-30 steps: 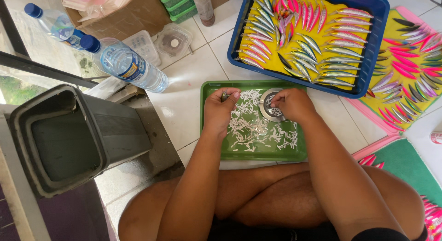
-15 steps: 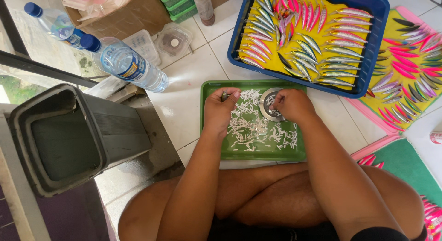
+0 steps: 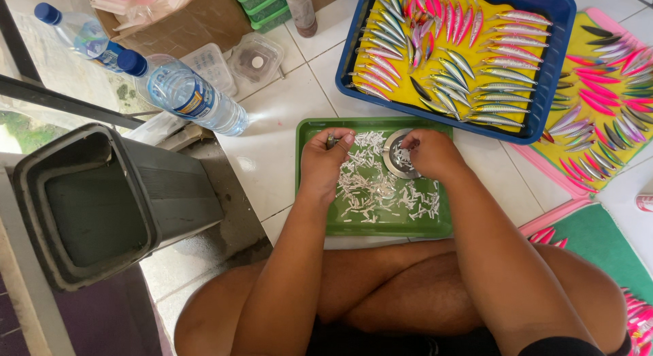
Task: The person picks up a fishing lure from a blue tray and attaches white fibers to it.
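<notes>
Hands meet over a green tray (image 3: 309, 223) on the white tiled floor, in front of the person's crossed legs. The left hand (image 3: 325, 162) is curled shut on a small dark tool (image 3: 331, 141), perhaps pliers, though too little of it shows to be sure. The right hand (image 3: 430, 154) rests over a small round metal dish (image 3: 395, 154) inside the tray, fingers bent down into it; whether they pinch anything I cannot tell. Small white pieces (image 3: 371, 192) lie scattered across the tray floor, thickest between the two hands.

Those pieces look light and loose, so a sweep of a wrist could push them over the tray's low rim onto the tiles. The dish could tip if the right hand presses on its edge.

Room is tight. The blue tray of fishing lures (image 3: 552, 70) touches the green tray's far right corner, a dark bin (image 3: 136, 199) stands near on the left, and a water bottle (image 3: 187, 94) lies just beyond. Open tile remains between the bottle and the trays.
</notes>
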